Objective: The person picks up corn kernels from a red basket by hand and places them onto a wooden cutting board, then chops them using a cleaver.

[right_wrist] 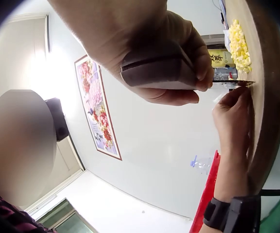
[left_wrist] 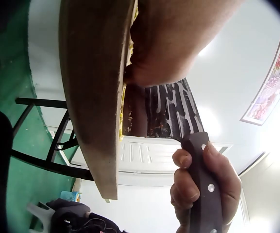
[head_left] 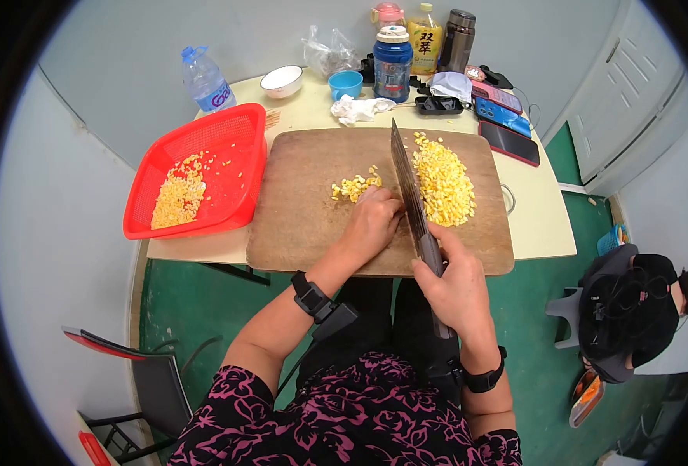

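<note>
The right hand (head_left: 456,283) grips the dark handle of a wide cleaver (head_left: 412,182), whose blade stands on edge on the wooden board (head_left: 297,210). Left of the blade, the left hand (head_left: 373,225) rests on the board with bent fingers close to the blade; what lies under the fingertips is hidden. Beyond those fingers is a small group of yellow pieces (head_left: 351,188). A larger heap of chopped yellow pieces (head_left: 445,186) lies right of the blade. In the left wrist view, fingers wrap round the cleaver handle (left_wrist: 204,184).
A red basket (head_left: 239,179) with yellow bits stands left of the board. Behind the board are a white bowl (head_left: 282,81), a blue cup (head_left: 345,84), a crumpled tissue (head_left: 362,109) and several bottles. Phones (head_left: 508,143) lie at the right back.
</note>
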Demonstrator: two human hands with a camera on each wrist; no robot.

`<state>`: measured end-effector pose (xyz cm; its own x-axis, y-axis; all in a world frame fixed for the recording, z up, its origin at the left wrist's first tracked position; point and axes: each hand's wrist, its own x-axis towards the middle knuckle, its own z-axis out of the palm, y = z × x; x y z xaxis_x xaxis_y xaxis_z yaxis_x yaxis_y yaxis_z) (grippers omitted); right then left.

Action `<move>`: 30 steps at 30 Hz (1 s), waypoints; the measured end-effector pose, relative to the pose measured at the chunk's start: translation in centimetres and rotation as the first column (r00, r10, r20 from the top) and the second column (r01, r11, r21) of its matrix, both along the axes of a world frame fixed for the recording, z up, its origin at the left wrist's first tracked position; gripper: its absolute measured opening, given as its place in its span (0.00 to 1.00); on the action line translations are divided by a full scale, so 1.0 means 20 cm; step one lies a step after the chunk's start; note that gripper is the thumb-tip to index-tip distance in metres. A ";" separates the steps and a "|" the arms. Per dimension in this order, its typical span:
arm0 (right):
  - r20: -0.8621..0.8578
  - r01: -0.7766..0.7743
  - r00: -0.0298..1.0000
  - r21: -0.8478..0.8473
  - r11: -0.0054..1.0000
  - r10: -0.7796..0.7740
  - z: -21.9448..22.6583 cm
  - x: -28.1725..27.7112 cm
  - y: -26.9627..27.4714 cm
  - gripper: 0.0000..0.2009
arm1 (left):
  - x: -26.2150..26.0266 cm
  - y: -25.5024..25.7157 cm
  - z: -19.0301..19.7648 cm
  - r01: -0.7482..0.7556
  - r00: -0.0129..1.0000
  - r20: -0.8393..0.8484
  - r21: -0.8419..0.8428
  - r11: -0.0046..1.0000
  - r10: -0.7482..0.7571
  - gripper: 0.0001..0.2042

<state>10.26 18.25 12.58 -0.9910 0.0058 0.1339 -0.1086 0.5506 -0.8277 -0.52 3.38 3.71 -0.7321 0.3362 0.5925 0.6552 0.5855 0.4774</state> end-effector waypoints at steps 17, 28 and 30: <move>0.112 0.141 0.988 -0.441 0.886 -0.102 -0.08 -0.25 0.07 0.24 | -0.01 -0.02 -0.03 0.022 1.000 -0.015 0.087 0.996 -0.020 0.04; 0.191 0.046 0.978 -0.573 0.819 0.079 -0.05 -0.06 0.08 0.25 | -0.16 -0.21 0.06 -0.371 0.910 0.165 -0.086 0.925 0.381 0.08; 0.206 0.060 0.976 -0.544 0.837 0.064 -0.07 -0.05 0.09 0.25 | -0.18 -0.21 0.07 -0.346 0.905 0.206 -0.155 0.925 0.373 0.08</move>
<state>9.28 19.96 11.10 -0.9950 0.0144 -0.0986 0.0986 0.0043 -0.9951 -4.21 -0.81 5.09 -0.9260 0.0792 0.3692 0.2717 0.8188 0.5057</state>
